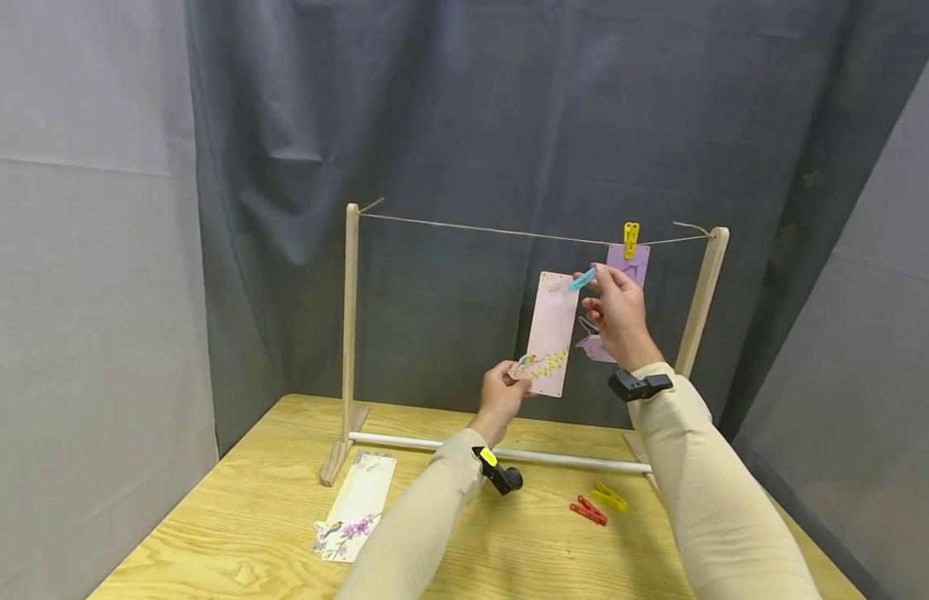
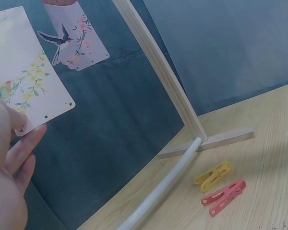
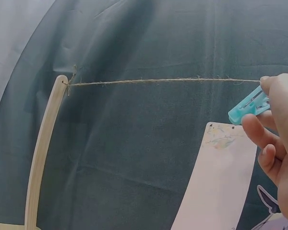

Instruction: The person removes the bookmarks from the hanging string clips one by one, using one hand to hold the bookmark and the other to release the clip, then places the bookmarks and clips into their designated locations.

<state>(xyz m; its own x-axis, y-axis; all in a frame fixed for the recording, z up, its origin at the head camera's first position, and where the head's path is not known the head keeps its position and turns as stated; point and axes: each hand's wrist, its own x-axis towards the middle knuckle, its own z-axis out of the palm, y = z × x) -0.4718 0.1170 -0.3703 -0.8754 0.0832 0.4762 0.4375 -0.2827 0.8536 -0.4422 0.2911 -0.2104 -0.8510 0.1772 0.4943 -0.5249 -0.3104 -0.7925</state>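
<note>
Sleeves (image 1: 715,487), pink card (image 1: 551,323) in left fingers (image 2: 25,149) (clip (image 3: 245,108) in right fingers (image 3: 259,132))

A wood-grained table (image 1: 247,533) served as the support. On it stood a wooden frame (image 1: 350,325); a white card (image 1: 362,502) with purple blossoms lay beside its left foot (image 1: 334,463), and a red peg (image 1: 588,511) lay beside a yellow peg (image 1: 610,497).
</note>
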